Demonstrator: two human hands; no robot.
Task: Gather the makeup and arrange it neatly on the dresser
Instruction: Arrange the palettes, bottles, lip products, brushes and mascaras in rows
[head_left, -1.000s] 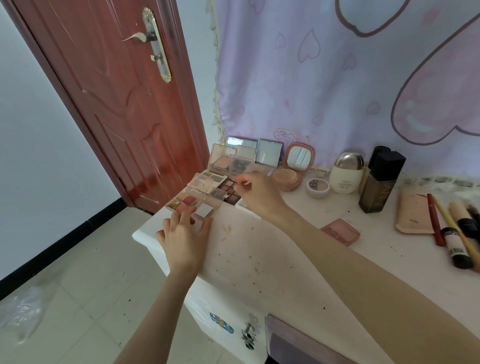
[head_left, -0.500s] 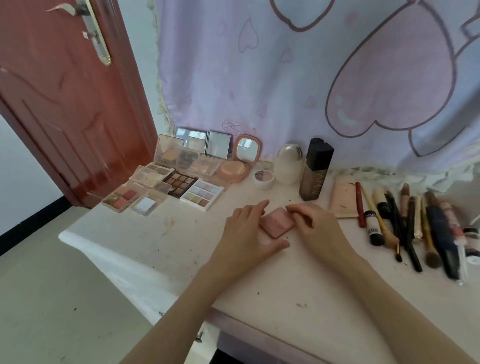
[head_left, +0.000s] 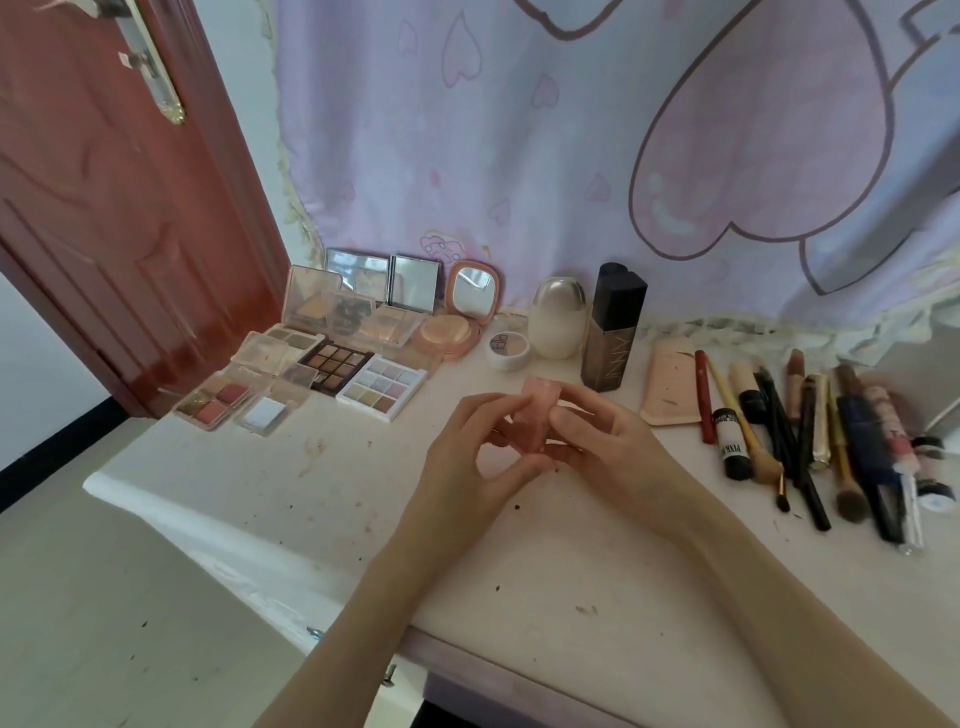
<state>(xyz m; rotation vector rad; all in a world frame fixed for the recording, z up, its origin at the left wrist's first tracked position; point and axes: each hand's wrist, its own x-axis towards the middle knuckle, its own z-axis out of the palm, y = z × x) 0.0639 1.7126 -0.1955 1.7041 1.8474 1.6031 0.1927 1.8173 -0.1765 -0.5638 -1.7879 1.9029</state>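
Pink blush compact (head_left: 537, 410) is lifted off the dresser (head_left: 322, 499), tilted up on edge btwn both hands, approx. mid-tabletop, in front of the dark foundation bottle (head_left: 613, 330). Left hand (head_left: 478, 457) pinches its near-left side w/ thumb & curled fingers; right hand (head_left: 608, 441) grips the right side, thumb on the front face, fingers curled behind. Top corner of the compact pokes out above the fingertips; lower part hidden by the fingers. Can't tell if the lid is open or closed.

Back left: group of open eyeshadow palettes — dark brown palette (head_left: 335, 366), pastel palette (head_left: 382, 392) just beside it on the right, red-pink quad (head_left: 218, 402) nearest the dresser edge, small white pan (head_left: 265, 413) next to that. Behind them clear-lid compacts and two mirrored lids (head_left: 384, 280) standing upright vs. the curtain (head_left: 519, 130). Round peach mirror compact (head_left: 462, 317) open, mirror up. Small round pot (head_left: 509, 351), then white egg-shaped case (head_left: 558, 319), then the bottle, all near one another in a row.

Right side: flat peach case (head_left: 670, 387), red pencil (head_left: 702, 397) just beside it, then a row of brushes, pencils & tubes (head_left: 810, 441) lying roughly parallel, some overlapping. Red-brown door (head_left: 104, 208) at left. Tabletop has specks & smudges.
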